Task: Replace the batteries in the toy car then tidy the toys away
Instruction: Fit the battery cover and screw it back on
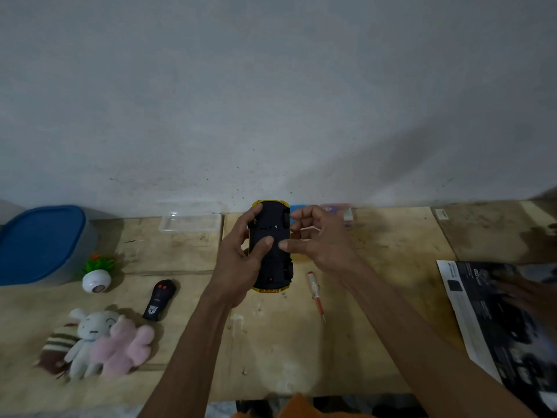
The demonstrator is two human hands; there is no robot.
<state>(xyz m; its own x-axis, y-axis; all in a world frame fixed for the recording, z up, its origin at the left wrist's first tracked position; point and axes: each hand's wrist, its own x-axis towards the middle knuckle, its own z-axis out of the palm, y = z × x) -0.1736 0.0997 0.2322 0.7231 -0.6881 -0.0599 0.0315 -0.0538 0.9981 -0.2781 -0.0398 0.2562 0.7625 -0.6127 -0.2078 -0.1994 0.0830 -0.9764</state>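
A: Near edge — screwdriver (315, 294) lies loose on the table (376, 297), likely kept in reach for the hatch.

B: And the toy car (270, 245)?

A: Held belly-up above the table. Left hand (238, 267) cradles it, thumb pressed on the underside. Right hand (319, 239): fingers half-curled, thumb touching the chassis, gripping nothing.

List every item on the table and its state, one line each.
toy car: upside down, held up
left hand: gripping car
right hand: fingers on the car's underside
screwdriver: lying unused
remote: lying flat
blue-lidded box: closed
clear case: open
plush toys: piled, not put away
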